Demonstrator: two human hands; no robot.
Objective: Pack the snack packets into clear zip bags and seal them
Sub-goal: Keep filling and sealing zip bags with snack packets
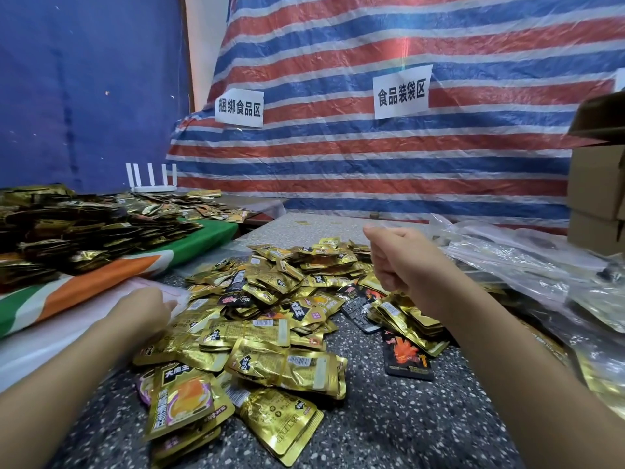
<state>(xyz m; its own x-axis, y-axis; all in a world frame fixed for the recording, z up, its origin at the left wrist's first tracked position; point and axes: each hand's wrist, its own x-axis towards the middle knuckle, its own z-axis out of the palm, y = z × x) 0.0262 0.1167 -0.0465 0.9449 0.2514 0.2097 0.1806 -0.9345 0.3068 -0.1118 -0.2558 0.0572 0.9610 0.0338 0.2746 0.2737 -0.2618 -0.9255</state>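
Your left hand (pixel 143 308) has its fingers on the edge of a clear zip bag (pixel 159 292) lying flat at the desk's left; whether they pinch it, you cannot tell. Your right hand (pixel 395 257) hovers curled and empty above the snack packets (pixel 270 316) heaped on the speckled desk (pixel 389 418). Nearly everything looks unpacked; filled bags (pixel 527 265) lie right.
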